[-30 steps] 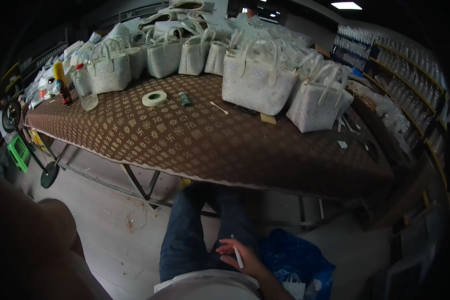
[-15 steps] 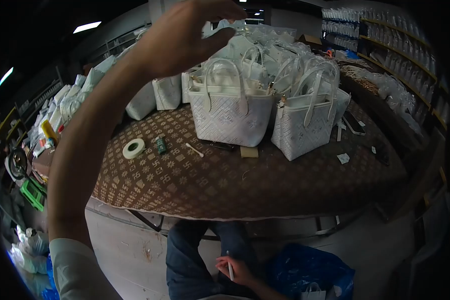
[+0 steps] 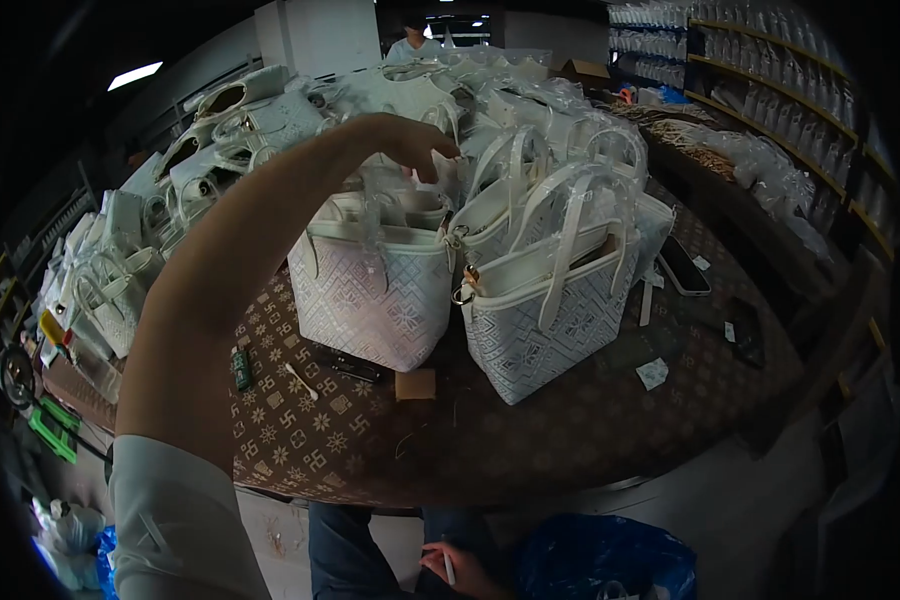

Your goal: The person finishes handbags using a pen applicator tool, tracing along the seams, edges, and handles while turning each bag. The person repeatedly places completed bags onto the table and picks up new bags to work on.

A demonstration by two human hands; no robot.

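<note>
My left hand [image 3: 418, 148] reaches over the white patterned handbag [image 3: 375, 295], thumb and fingers apart near the bags behind it. Part of the fingers is hard to make out, but nothing shows in them. Low in the view, my right hand [image 3: 460, 572] is at my lap, closed around a slim white pen-like stick [image 3: 449, 569]. To the right stands a second white patterned handbag [image 3: 545, 335], its handles wrapped in clear plastic and a metal clasp at its left corner. More white bags [image 3: 505, 215] crowd behind these two.
On the brown patterned cloth [image 3: 340, 450] lie a small green item [image 3: 241, 370], a swab-like stick [image 3: 301, 382], a tan block [image 3: 416, 385], a phone [image 3: 685, 268] and paper scraps [image 3: 652, 374]. Heaped bags [image 3: 110, 290] fill the left. A person [image 3: 413, 45] is at the back.
My left hand has lowered from above the bags to among them. The view has shifted, so the bags appear closer and lower. My right hand still holds the white stick.
</note>
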